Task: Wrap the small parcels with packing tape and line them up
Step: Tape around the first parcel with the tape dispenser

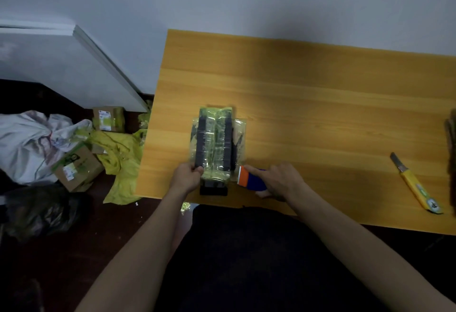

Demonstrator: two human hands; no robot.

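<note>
Parcels (214, 141), dark oblong blocks bundled side by side under glossy clear and yellow-green packing tape, lie on the orange wood-grain table (320, 104) near its front left corner, the long axis of the bundle running from 12 to 6 o'clock. The left hand (187, 176) sits at 7 o'clock of the bundle, fingers and thumb curled onto its near left corner, gripping it. The right hand (276, 179) lies at 4 o'clock of the bundle, wrapped around a blue tape dispenser with an orange toothed cutter (249, 178); the cutter end is just beside the bundle's near right corner, and whether it touches the tape there cannot be told.

Well apart at 3 o'clock on the table lies a yellow-handled utility knife (417, 186), blade pointing toward 11 o'clock. Off the table at 9 o'clock, on the dark floor, are brown cardboard boxes with green printing (76, 166), crumpled yellow-green plastic wrap (118, 158), a white sack (29, 144) and a black plastic bag (42, 210).
</note>
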